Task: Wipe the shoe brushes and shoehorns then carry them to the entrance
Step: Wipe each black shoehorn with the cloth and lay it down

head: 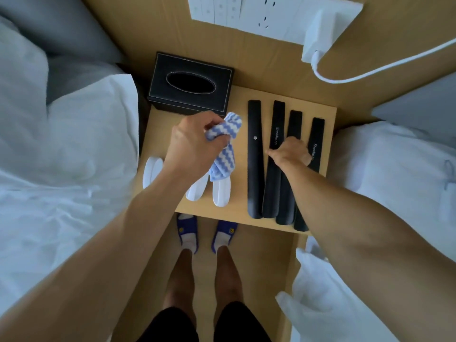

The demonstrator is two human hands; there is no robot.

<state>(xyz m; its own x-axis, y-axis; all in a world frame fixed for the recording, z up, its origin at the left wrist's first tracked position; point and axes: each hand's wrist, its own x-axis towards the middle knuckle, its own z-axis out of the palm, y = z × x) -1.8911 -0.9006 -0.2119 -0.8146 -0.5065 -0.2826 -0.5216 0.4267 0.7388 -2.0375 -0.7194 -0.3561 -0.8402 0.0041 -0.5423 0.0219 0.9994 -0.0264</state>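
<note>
A: Which step is this?

B: The wiping, I'd judge, and near its start. The left hand [191, 141] has its fingers curled round a blue-and-white zigzag microfibre cloth [223, 149], bunched up and hanging above the small light wooden desk [237, 211] between two beds.

A: And the right hand [291, 153]?

B: It lies across the row of four long black plastic shoehorns [255, 159] that rest side by side on the right half of the desk. The knuckles face the camera; whether the fingers have closed on one shoehorn I cannot tell.

A: Any brushes?

B: Three white oval plastic pieces [220, 193] lie on the left half, partly under the left forearm. They may be the brushes; their bristles don't show.

A: So what's needed next?

B: Probably lifting one shoehorn clear of its neighbours, since they lie touching, then bringing the cloth to it. The black leather-look tissue box [191, 83] stands at the back left, out of the way.
</note>
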